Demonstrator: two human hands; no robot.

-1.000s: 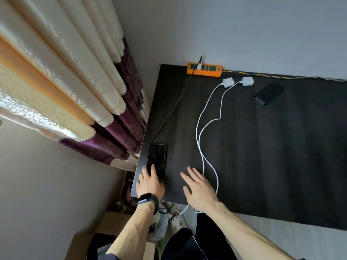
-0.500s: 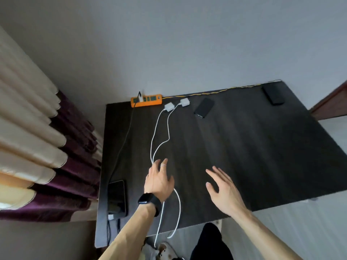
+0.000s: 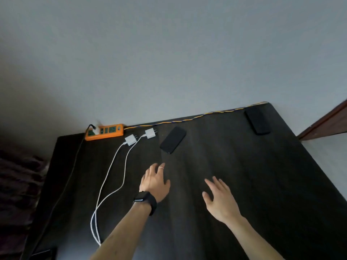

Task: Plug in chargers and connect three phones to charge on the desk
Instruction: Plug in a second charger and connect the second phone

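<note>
An orange power strip (image 3: 107,132) lies at the desk's back left with one charger and a dark cable plugged in. Two white chargers (image 3: 130,140) (image 3: 150,133) lie unplugged beside it, their white cables (image 3: 110,177) trailing toward me. A black phone (image 3: 173,139) lies just right of them, and another black phone (image 3: 258,120) sits at the back right corner. A third phone (image 3: 44,253) shows partly at the front left edge. My left hand (image 3: 155,182), wearing a watch, hovers open below the middle phone. My right hand (image 3: 219,198) is open over the desk.
The dark wooden desk (image 3: 262,184) stands against a grey wall. A yellow-blue twisted cord (image 3: 187,120) runs along the back edge. Dark curtain folds (image 3: 16,175) hang at the left. A brown door frame (image 3: 326,121) is at the right.
The view has swung right and up, away from the left phone. Both hands left the front edge and moved forward over the desk toward the middle phone.
</note>
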